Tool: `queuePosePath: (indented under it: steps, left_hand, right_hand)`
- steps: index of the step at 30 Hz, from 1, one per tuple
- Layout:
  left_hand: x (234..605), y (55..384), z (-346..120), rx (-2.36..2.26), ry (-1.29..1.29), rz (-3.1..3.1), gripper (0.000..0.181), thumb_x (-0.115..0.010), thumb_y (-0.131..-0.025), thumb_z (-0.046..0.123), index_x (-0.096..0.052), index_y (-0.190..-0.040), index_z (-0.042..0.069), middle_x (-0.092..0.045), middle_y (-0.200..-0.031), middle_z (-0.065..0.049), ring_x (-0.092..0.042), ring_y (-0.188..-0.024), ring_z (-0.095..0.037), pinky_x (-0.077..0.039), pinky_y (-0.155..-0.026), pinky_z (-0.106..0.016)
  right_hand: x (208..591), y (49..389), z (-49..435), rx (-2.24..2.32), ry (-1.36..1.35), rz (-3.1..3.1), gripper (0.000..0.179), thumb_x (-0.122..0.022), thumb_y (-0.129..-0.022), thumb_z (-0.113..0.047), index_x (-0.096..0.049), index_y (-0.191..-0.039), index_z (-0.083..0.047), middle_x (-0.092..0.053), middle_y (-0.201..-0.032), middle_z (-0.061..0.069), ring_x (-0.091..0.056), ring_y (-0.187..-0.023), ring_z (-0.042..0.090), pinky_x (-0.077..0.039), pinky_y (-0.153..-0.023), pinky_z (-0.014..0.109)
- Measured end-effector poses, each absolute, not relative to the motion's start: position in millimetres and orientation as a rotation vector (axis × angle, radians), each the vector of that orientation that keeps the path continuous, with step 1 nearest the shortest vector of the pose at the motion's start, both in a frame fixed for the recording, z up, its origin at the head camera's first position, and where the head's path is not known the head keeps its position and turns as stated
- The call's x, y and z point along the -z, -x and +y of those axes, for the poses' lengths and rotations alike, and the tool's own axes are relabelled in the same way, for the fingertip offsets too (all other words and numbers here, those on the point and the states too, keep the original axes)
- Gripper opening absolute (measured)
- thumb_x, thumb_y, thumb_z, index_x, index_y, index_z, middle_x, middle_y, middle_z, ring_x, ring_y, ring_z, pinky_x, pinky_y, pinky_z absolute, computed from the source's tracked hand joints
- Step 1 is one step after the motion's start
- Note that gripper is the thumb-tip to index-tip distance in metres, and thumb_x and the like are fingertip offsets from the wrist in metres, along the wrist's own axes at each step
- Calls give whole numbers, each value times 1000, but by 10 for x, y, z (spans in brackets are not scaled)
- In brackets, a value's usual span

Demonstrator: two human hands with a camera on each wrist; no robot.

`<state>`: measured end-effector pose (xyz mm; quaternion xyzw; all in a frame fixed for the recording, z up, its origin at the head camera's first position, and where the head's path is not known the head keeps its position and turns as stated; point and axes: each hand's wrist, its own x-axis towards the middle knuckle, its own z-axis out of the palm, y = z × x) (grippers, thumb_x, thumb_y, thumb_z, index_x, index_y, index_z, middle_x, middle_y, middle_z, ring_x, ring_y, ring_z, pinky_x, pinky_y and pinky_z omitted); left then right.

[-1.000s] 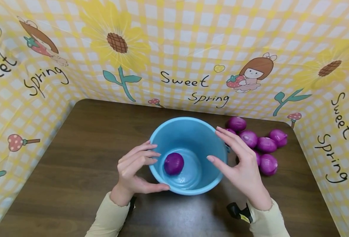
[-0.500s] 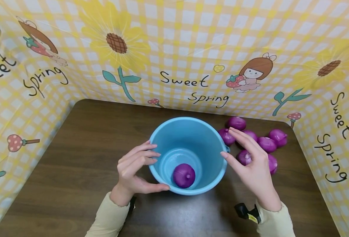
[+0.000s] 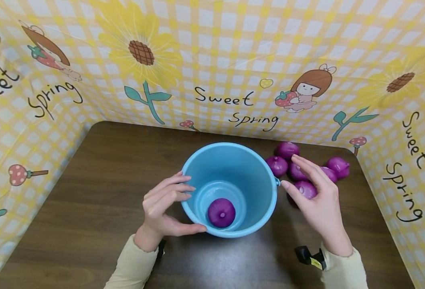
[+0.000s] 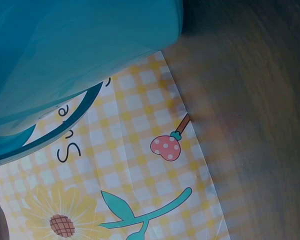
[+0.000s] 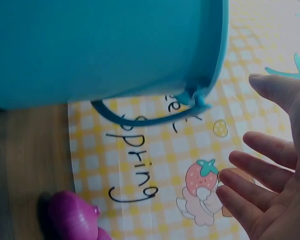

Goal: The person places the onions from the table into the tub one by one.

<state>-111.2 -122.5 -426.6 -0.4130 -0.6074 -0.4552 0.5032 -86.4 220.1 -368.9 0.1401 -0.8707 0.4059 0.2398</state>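
Observation:
A light blue plastic bucket (image 3: 230, 160) stands at the middle of the table, with one purple onion (image 3: 221, 212) on its floor near the front wall. My left hand (image 3: 163, 208) holds the bucket's left rim, fingers over the edge and thumb along the front. To the right of the bucket, my right hand (image 3: 318, 200) is raised with fingers spread and nothing in it, partly covering a group of onions (image 3: 277, 165). In the right wrist view this hand (image 5: 282, 175) is apart from the bucket wall (image 5: 110, 45), whose handle (image 5: 140, 121) hangs down.
Several purple onions lie at the back right of the brown wooden table (image 3: 126, 168), one onion (image 3: 338, 167) furthest right. A yellow checked cloth (image 3: 219, 52) with printed flowers and lettering walls the table at the back and both sides.
My right hand has moved right, from over the bucket's rim to beside the onions. The onion inside the bucket has rolled toward the front and settled. My left hand has stayed in place.

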Motion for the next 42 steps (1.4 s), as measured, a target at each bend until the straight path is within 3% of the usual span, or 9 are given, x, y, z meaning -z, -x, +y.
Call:
queuePosePath:
  steps: [9, 25, 42]
  left_hand:
    - [4263, 1121, -1228, 1102, 993, -1460, 67, -87, -71, 59, -65, -70, -4, -71, -77, -20, -72, -77, -39, -57, -91, -53]
    - [4259, 1126, -1229, 1106, 994, -1458, 66, -88, -70, 58, -64, -70, -3, -71, -77, -19, -72, -77, -39, -57, -91, -52]
    - [4264, 1120, -1217, 1099, 994, -1456, 66, -88, -71, 58, -65, -70, -3, -71, -77, -20, -72, -77, -39, -58, -90, -53]
  right_hand:
    - [3718, 889, 2354, -1096, -344, -2352, 67, -89, -75, 3, -67, -136, -16, -63, -137, 2, -59, -124, 12, -45, -102, 17]
    - [3690, 857, 2626, -1029, -138, -2377, 62, -86, -80, -3, -67, -136, -23, -63, -136, -4, -56, -122, 5, -41, -100, 15]
    - [3793, 823, 2725, -1022, -29, -2467, 58, -87, -83, -13, -67, -136, -24, -64, -135, -2, -53, -128, 7, -38, -101, 12]
